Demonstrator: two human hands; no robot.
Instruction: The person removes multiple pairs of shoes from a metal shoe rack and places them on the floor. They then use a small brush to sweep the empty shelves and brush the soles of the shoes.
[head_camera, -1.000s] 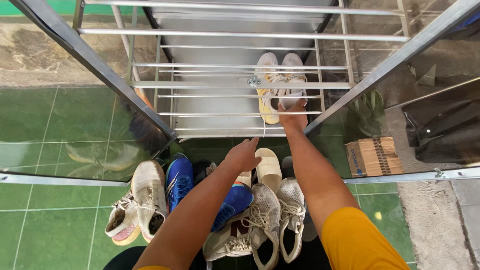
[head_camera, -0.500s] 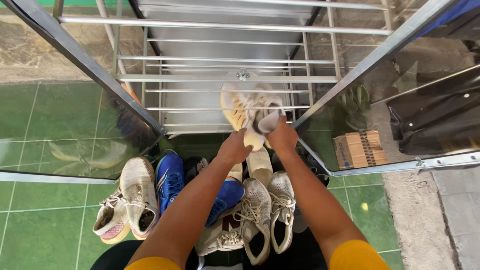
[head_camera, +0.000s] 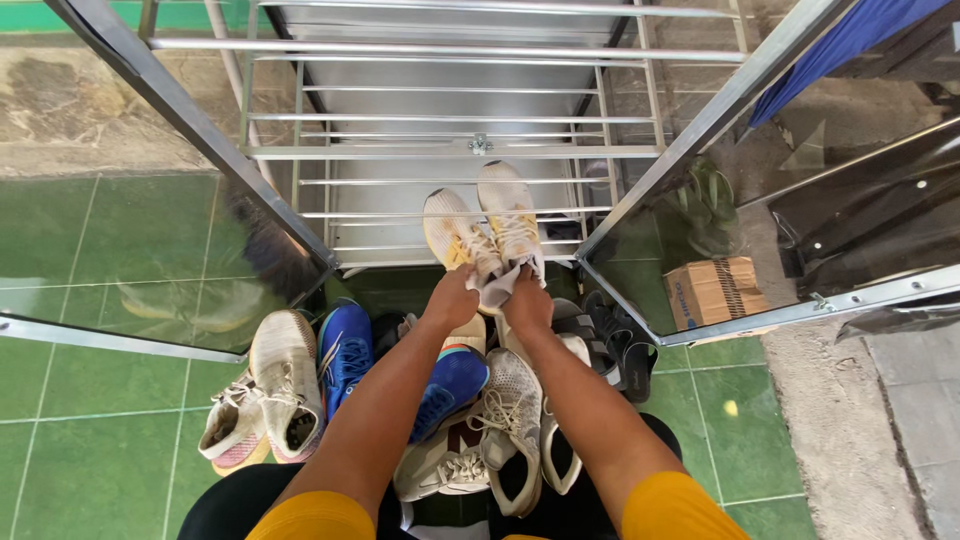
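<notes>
1. While both hands reach forward, the left hand (head_camera: 452, 298) holds the heel of one pale sneaker (head_camera: 452, 238), and the right hand (head_camera: 527, 300) holds the heel of its pair (head_camera: 510, 215).
2. Both grips are closed on the back ends of the shoes, with the toes pointing away from the person.
3. Just past the grips, the two sneakers sit side by side at the front of the metal shoe rack (head_camera: 450, 152), on its low bars.
4. These shoes look light and soft, so they may bend or flop when held by one end. The heel is the stiffest part, so it looks like a good place to hold. The laces hang loose and could catch on a bar.
5. Below the grips, close to the person, more shoes lie in a heap on the green tiled floor (head_camera: 90, 400): a blue sneaker (head_camera: 347, 355), a worn white sneaker (head_camera: 285, 375) and grey sneakers (head_camera: 515, 415).
6. Off to the right of the grips sits a small cardboard box (head_camera: 715, 292).
</notes>
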